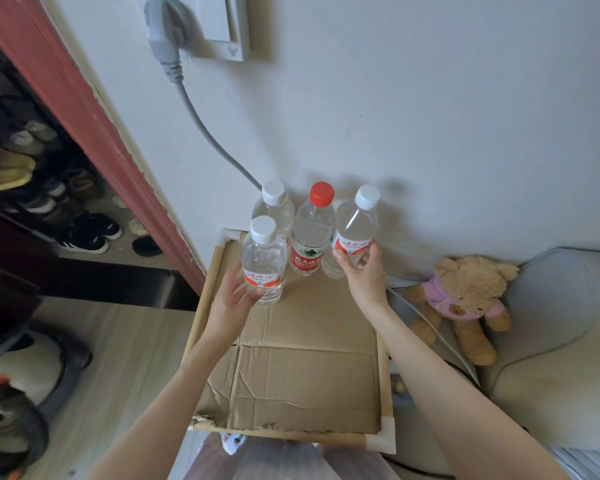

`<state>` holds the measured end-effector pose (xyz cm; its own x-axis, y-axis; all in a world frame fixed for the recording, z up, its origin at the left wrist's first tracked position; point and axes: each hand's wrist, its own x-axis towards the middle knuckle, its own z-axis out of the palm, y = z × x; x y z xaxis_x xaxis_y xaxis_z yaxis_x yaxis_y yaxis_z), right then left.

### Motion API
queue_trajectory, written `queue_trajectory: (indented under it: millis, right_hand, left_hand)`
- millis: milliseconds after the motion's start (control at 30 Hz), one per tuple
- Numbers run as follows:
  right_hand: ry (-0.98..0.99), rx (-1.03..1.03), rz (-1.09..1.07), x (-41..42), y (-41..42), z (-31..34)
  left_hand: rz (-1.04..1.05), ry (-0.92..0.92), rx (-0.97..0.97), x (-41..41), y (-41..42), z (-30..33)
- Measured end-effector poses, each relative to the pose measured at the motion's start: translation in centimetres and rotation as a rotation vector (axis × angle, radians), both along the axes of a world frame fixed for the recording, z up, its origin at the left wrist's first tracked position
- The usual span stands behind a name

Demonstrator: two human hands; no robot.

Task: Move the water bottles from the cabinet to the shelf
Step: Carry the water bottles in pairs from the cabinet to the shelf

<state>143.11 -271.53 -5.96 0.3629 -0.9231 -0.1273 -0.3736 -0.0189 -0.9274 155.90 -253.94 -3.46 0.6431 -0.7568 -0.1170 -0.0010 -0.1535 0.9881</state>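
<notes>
Head view looks down on a cardboard-topped shelf [291, 368] set against a white wall [430, 116]. Four water bottles show at its far end. The left hand [231, 299] curls its fingers round the lower part of the front-left bottle [264, 261], which stands upright on the cardboard with a white cap. Just behind it stands a second white-capped bottle [274, 206], and beside that a red-capped bottle [311, 230] with a red label, also upright. The right hand [361, 268] grips the right bottle [355, 223] round its label; this bottle is tilted, its white cap leaning to the right, and its base is hidden behind the hand, so whether it touches the shelf cannot be told. A grey cable [205, 126] runs down the wall from a plug toward the bottles. To the right a teddy bear [461, 299] lies on a pale cushion [551, 341]. To the left, shoes [84, 233] sit on a dark rack.
</notes>
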Motion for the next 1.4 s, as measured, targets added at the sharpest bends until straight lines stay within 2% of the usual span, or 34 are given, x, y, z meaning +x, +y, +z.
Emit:
queue_trajectory:
  millis: [267, 800, 1033, 1233, 1400]
  right_hand:
    - [-0.074, 0.070, 0.101, -1.1, -0.5, -0.2]
    - [-0.101, 0.063, 0.038, -0.8, -0.1, 0.2]
    - [-0.092, 0.066, 0.046, -1.3, 0.4, -0.7]
    - [-0.048, 0.073, 0.060, -1.8, 0.8, -1.3]
    - [-0.153, 0.164, 0.026, -1.9, 1.3, -0.8]
  left_hand:
    - [0.023, 0.112, 0.006, 0.2, -0.3, -1.7]
    - [0.047, 0.094, 0.003, 0.2, -1.0, -2.9]
    - [0.069, 0.031, 0.007, -0.3, -0.8, -2.6]
    - [0.105, 0.087, 0.032, -0.6, -0.3, -2.4]
    - [0.103, 0.107, 0.071, -0.7, -0.1, -2.2]
